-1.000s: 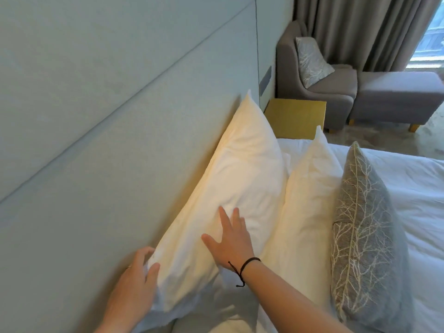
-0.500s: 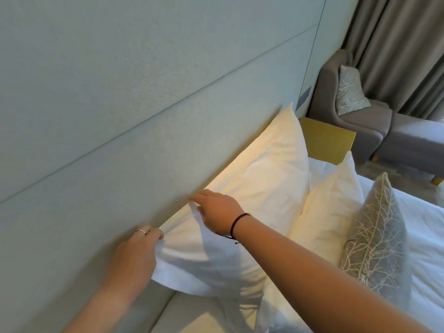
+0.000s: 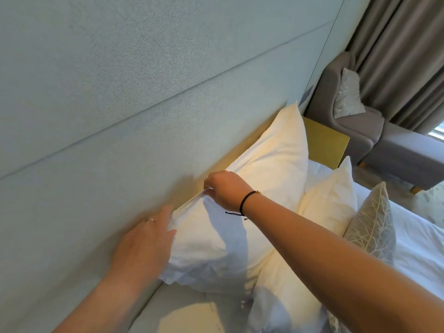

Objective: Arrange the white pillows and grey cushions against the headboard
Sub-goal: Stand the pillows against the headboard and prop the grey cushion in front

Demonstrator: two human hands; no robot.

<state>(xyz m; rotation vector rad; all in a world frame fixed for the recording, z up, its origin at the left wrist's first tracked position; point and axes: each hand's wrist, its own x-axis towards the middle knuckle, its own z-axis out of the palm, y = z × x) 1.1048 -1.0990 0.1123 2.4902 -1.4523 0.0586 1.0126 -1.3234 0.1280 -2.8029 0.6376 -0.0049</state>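
A large white pillow leans against the pale padded headboard. My right hand pinches the pillow's top edge close to the headboard. My left hand lies with straight fingers against the pillow's near end, between it and the headboard. A second white pillow stands in front of the first. A grey cushion with a pale branch pattern leans against that second pillow on the bed side.
White bedding spreads to the right. A yellow bedside table stands past the pillows. Beyond it are a grey armchair holding a patterned cushion, a grey footstool and grey curtains.
My right hand left the pillow's face and rose to pinch its top edge. My left hand shifted up along the near end and its fingers straightened. The view swung left.
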